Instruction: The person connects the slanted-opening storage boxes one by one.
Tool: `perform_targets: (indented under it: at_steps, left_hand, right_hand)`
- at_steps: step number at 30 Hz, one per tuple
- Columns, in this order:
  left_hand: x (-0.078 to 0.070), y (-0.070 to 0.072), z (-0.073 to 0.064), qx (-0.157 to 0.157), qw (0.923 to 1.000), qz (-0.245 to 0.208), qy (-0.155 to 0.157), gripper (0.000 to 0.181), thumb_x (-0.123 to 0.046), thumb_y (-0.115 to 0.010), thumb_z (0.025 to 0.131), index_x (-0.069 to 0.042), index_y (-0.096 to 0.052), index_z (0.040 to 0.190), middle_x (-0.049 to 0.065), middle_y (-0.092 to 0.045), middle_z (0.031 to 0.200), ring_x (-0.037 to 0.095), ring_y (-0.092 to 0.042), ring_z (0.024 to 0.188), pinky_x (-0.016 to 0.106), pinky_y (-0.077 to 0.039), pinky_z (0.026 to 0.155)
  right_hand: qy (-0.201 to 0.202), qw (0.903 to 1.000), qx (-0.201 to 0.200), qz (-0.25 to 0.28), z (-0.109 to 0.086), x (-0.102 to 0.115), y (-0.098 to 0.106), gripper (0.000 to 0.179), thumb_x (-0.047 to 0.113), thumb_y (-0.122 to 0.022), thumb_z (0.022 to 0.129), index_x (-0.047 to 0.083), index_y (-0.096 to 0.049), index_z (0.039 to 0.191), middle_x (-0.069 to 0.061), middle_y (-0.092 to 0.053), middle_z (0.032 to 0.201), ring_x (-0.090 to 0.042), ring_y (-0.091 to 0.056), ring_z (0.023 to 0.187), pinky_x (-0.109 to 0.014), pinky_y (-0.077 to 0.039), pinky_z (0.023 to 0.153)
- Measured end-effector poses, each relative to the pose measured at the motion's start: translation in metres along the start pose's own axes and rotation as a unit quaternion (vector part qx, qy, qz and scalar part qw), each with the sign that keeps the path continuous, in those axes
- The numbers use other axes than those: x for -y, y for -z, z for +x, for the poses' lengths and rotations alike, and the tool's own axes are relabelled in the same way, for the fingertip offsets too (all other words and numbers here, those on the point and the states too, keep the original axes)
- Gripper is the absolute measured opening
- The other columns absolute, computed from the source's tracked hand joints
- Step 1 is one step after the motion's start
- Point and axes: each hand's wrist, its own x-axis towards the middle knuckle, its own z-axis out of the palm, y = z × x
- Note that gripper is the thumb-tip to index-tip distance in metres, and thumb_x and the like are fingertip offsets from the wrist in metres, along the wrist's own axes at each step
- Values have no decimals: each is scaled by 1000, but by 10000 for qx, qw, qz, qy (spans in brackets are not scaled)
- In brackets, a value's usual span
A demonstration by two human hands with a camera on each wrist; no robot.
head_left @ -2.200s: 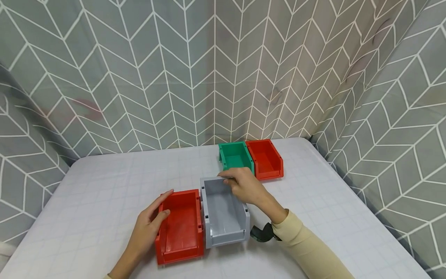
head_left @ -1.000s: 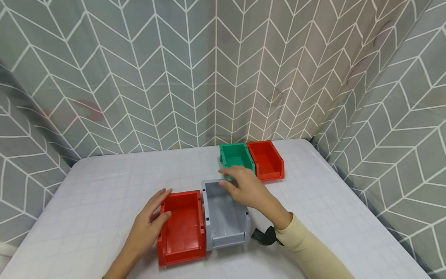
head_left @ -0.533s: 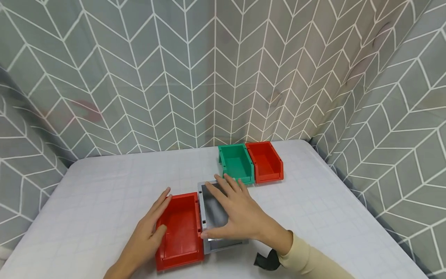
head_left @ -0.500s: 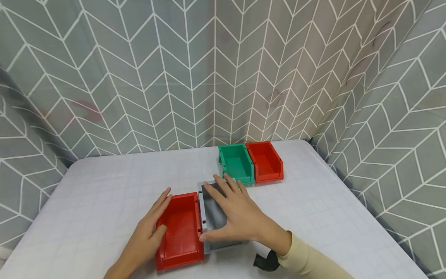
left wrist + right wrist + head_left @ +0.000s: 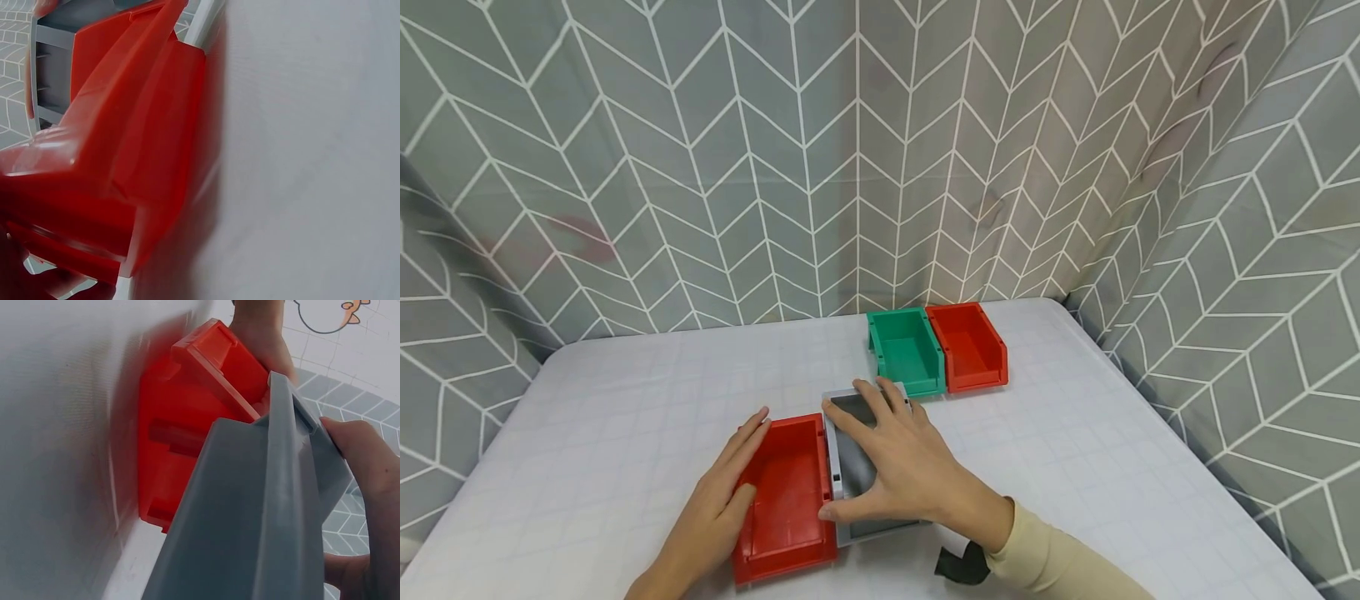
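Note:
A red storage bin (image 5: 790,508) stands near the table's front, with a grey storage bin (image 5: 852,458) right against its right side. My left hand (image 5: 706,512) holds the red bin's left wall, thumb over the rim and fingers along the outside toward the far corner. My right hand (image 5: 902,467) lies spread across the grey bin, its thumb on the left rim beside the red bin and its fingers reaching to the far rim. In the right wrist view, that thumb (image 5: 359,447) touches the grey bin's (image 5: 244,506) top edge. My hand covers the grey bin's right side.
Farther back, a smaller green bin (image 5: 910,354) and a second red bin (image 5: 972,348) stand side by side. A white cloth covers the table (image 5: 647,400), and a patterned curtain (image 5: 775,167) hangs behind and along the sides. Something black (image 5: 962,567) is at my right wrist.
My right hand has let go of the grey bin's far rim, spread its fingers and settled across the bin. My left hand stays on the red bin. Both near bins keep roughly their places.

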Motion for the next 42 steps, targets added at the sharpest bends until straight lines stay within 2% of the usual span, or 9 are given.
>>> perform_targets:
  at_steps: [7, 21, 33, 42]
  left_hand:
    - [1, 1, 0, -28, 9999, 108, -55, 83, 10, -52, 91, -22, -34, 165, -9, -28, 168, 26, -31, 151, 53, -41, 106]
    - [4, 0, 2, -40, 10000, -5, -31, 82, 11, -52, 90, -20, -34, 164, -1, -31, 167, 29, -30, 151, 57, -41, 105]
    - [3, 1, 1, 6, 10000, -40, 36, 81, 10, -53, 91, -19, -35, 164, -2, -30, 168, 31, -28, 152, 59, -40, 105]
    - [3, 1, 1, -19, 10000, -55, 43, 81, 9, -53, 91, -19, -35, 164, -3, -30, 167, 31, -29, 152, 57, -41, 104]
  right_hand:
    - [-31, 10000, -7, -28, 1, 1, 0, 101, 79, -67, 73, 37, -40, 161, -12, -34, 163, -40, -26, 149, -72, -39, 104]
    - [-21, 9998, -95, -158, 3, 2, -2, 100, 77, -70, 73, 36, -43, 160, -15, -36, 161, -42, -29, 147, -74, -40, 102]
    - [-34, 9999, -39, 115, 4, 1, -2, 99, 74, -73, 73, 35, -45, 159, -15, -35, 161, -45, -28, 148, -76, -38, 101]
    - [6, 9999, -128, 84, 4, 2, -4, 100, 73, -76, 72, 34, -46, 159, -16, -36, 160, -46, -29, 147, -77, -38, 100]
